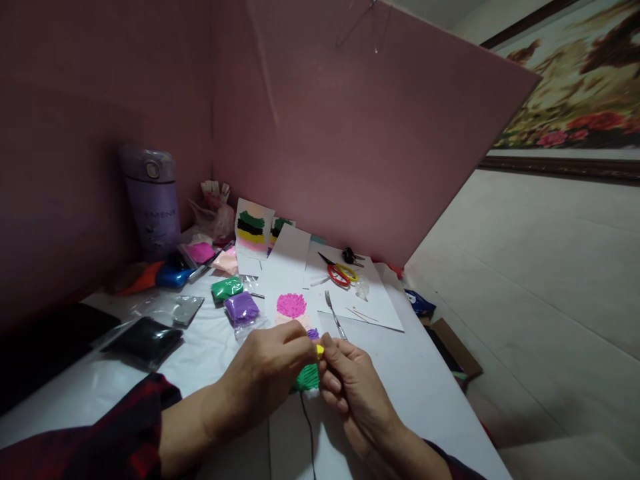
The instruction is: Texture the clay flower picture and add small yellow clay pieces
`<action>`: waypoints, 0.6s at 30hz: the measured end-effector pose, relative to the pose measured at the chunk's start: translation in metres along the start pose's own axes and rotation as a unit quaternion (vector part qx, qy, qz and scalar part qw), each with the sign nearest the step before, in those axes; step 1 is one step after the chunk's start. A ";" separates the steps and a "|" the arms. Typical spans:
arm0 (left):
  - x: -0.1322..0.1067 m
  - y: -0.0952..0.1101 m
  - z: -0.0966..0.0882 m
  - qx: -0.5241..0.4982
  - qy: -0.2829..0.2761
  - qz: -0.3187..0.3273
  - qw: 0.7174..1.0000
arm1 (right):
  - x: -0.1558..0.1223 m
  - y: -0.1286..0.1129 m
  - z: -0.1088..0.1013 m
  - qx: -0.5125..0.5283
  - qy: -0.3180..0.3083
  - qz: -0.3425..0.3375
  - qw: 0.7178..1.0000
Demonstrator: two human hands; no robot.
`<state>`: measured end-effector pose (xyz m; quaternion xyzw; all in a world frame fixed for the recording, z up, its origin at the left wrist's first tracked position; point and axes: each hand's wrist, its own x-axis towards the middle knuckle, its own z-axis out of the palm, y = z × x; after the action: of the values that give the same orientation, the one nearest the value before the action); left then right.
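Note:
My left hand [273,357] and my right hand [357,377] meet over the paper, their fingertips pinched on a small piece of yellow modelling clay [320,349]. Beneath them lies a white paper strip [285,260] bearing textured patches of clay. A pink clay patch [291,305] shows in full at the top. Below it, a peach patch [287,323], a purple patch [313,333] and a green patch [307,378] are partly covered by my hands. A fork [335,315] rests just beyond my right hand.
Scissors [339,272] lie on white paper at the back. Left of the strip are packets of green clay [227,288], purple clay [242,308] and black clay [144,342]. A purple tumbler [151,203] stands by the pink wall [320,133]. A dark cord [309,427] runs toward me.

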<state>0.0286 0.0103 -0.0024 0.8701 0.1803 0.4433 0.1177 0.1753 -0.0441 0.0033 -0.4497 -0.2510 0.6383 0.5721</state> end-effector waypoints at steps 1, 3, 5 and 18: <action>0.000 -0.001 0.000 0.013 0.001 -0.005 1.000 | 0.000 0.000 0.000 -0.004 -0.001 0.001 1.000; 0.000 -0.002 -0.001 0.015 0.016 -0.016 1.000 | 0.000 0.000 -0.001 -0.009 -0.013 0.007 1.000; 0.002 -0.001 -0.003 0.000 0.035 -0.013 0.999 | 0.000 -0.001 -0.001 -0.001 -0.025 0.010 1.000; 0.001 -0.003 -0.005 0.034 0.000 -0.005 0.999 | 0.003 -0.005 -0.005 -0.018 0.017 -0.032 0.999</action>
<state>0.0240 0.0139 0.0000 0.8725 0.2000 0.4366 0.0901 0.1825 -0.0409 0.0036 -0.4627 -0.2672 0.6068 0.5885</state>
